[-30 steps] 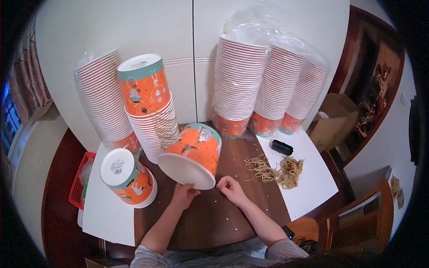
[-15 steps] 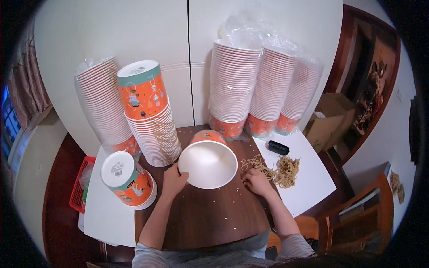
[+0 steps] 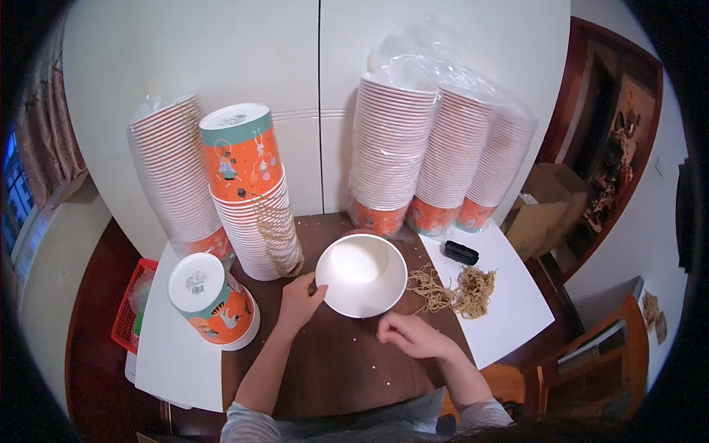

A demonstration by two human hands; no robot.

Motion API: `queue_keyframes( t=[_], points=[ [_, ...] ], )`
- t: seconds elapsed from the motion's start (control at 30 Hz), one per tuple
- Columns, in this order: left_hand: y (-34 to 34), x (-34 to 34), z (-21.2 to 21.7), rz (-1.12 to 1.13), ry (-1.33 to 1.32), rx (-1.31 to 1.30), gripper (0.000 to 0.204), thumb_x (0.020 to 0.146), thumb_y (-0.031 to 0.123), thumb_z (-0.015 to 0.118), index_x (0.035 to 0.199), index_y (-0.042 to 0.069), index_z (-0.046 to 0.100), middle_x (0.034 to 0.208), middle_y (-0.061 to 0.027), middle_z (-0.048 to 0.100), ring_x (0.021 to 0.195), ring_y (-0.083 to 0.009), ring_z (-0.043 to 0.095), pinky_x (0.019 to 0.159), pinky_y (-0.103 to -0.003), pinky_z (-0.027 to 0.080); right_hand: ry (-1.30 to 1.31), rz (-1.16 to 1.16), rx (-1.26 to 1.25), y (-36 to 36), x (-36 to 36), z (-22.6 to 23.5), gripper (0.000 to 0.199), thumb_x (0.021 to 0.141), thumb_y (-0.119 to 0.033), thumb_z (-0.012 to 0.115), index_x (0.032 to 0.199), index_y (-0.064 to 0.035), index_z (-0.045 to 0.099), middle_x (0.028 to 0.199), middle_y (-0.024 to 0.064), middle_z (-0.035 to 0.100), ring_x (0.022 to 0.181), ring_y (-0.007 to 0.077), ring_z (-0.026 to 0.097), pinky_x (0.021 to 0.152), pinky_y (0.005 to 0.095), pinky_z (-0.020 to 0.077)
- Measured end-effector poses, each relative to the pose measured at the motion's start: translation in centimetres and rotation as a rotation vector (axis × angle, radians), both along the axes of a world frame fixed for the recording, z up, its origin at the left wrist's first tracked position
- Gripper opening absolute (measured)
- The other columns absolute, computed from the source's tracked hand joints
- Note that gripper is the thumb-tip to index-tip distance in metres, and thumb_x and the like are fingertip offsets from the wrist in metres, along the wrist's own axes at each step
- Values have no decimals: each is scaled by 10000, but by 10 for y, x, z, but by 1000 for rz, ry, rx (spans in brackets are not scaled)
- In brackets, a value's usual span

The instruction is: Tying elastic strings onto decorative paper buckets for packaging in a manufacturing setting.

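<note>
Bucket point(image 3: 362, 273), white inside, sits mouth up on the brown table point(image 3: 332, 373), roughly mid-table, betw. the person's two hands. L hand point(image 3: 298, 304) is at the bucket's left rim, thumb & fingertips touching the edge; can't tell if it's really pinching the rim or just resting there. R hand point(image 3: 415, 337) is just off the bucket's lower right side, fingers curled in toward the palm (can't tell if anything's tucked in there, fingertips too small to read).

To the right: a loose string tangle point(image 3: 430, 289) near the bucket, w/ a bigger string heap point(image 3: 475, 293) beside it on a white sheet point(image 3: 509, 321). Small black case point(image 3: 461, 252) lies just behind the heap.

On the left, another white sheet point(image 3: 173, 369) w/ a short upside-down stack point(image 3: 225, 317), orange w/ a green band & white base up. Behind that, a tall stack point(image 3: 247, 214) of upside-down buckets, pale strings point(image 3: 275, 229) hanging down its right side. Next to it, further left, a bagged stack point(image 3: 173, 173) in clear plastic.

Back right: three bagged stacks point(image 3: 454, 148) side by side, also in clear plastic, orange at the bottom. Off the table's edges: red basket point(image 3: 124, 310) left, cardboard box point(image 3: 546, 210) & wooden chair point(image 3: 594, 380) right.
</note>
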State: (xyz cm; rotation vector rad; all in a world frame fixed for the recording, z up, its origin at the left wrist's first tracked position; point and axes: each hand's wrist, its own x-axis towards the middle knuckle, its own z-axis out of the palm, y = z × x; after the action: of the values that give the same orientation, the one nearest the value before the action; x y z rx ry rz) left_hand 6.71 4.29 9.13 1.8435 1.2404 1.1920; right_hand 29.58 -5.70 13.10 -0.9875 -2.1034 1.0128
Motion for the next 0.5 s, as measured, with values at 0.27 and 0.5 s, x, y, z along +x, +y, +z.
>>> queue_keyframes(
  t=[0.27,0.5],
  points=[
    [-5,7,-13,-21,72,-59,265,710,143,628,952,38,607,753,-141,620,665,-199,615,629,-299,481,-97,-250,436,61,-53,17,112,789,-117,532,824,-26,587,819,143,596,779,311,574,698,381,456],
    [-2,4,-8,60,74,-63,182,694,141,654,718,-9,552,642,-57,588,615,-101,574,551,-242,451,-161,-317,417,76,-52,5,106,783,-124,531,808,-37,587,777,138,585,756,309,568,677,387,452]
  ],
)
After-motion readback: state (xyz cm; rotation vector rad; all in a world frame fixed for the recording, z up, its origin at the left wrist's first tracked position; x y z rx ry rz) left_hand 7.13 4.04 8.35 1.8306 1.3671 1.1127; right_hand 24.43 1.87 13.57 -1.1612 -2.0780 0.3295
